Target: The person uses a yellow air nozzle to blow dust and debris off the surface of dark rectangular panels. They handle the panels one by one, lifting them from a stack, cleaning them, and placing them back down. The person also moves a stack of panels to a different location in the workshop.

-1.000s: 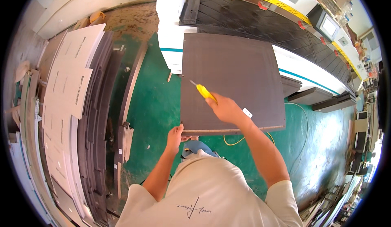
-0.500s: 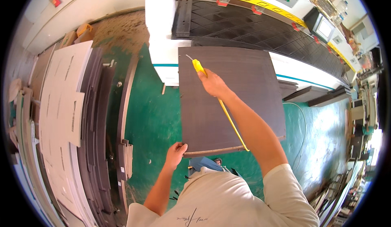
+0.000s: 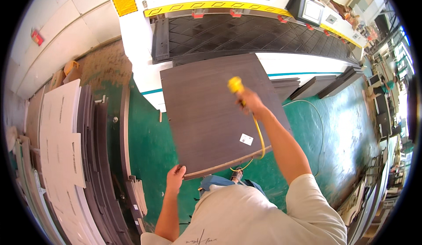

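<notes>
A dark brown wood-grain panel (image 3: 202, 113) lies flat in front of me. My left hand (image 3: 176, 178) grips its near left corner, with the thumb on top. My right hand (image 3: 250, 101) is closed around a yellow air blow gun (image 3: 236, 85) above the panel's right half. Motion blurs the gun, and its thin nozzle does not show clearly. From the grip a yellow hose (image 3: 261, 136) hangs down past the panel's near edge. On the panel near the hose is a small white label (image 3: 246, 139).
Beyond the panel stands a white machine with a black quilted cover (image 3: 220, 34) and a screen (image 3: 311, 11). Dark boards (image 3: 314, 87) lean below it at right. At left are stacked white panels (image 3: 59, 135) and dark boards (image 3: 99, 157) on the green floor (image 3: 149, 144).
My right hand has swung the air blow gun from the panel's far left toward its right side. The white label has come into sight. My view has turned, and the panel appears tilted in it.
</notes>
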### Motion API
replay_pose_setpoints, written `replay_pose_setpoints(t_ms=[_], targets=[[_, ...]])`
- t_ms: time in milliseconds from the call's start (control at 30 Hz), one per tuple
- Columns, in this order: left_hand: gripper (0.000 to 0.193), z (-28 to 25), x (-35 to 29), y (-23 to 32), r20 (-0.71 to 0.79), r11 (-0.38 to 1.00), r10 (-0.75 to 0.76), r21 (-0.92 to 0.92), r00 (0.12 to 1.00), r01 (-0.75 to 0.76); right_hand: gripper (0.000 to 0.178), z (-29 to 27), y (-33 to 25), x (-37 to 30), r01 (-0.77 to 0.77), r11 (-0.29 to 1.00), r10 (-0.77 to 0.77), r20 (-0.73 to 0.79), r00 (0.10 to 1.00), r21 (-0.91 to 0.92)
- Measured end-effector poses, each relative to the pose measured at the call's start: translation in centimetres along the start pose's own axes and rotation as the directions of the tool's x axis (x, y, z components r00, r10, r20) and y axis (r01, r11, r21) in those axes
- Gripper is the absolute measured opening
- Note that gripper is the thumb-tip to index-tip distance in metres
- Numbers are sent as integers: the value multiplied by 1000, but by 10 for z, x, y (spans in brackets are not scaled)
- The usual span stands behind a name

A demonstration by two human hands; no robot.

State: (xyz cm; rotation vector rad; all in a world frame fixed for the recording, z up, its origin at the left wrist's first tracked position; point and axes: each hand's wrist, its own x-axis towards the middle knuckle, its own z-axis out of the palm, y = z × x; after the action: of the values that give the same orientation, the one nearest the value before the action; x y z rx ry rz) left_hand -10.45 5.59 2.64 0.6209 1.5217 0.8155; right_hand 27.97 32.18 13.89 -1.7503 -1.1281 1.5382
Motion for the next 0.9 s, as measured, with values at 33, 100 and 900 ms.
replay_pose_setpoints(t_ms=[33,100,900], targets=[[39,-4,0,-5,-29,1000,2,14,1000,-1,33,9,-13,-32,3,999,13,331,944,-47],[41,-6,-2,-5,-20,997,49,61,999,-48,32,10,-26,-86,-74,962,216,567,795,-263],[105,202,-18,30,517,-124,518,833,681,-539,53,-158,203,-349,-78,985,68,71,995,151]])
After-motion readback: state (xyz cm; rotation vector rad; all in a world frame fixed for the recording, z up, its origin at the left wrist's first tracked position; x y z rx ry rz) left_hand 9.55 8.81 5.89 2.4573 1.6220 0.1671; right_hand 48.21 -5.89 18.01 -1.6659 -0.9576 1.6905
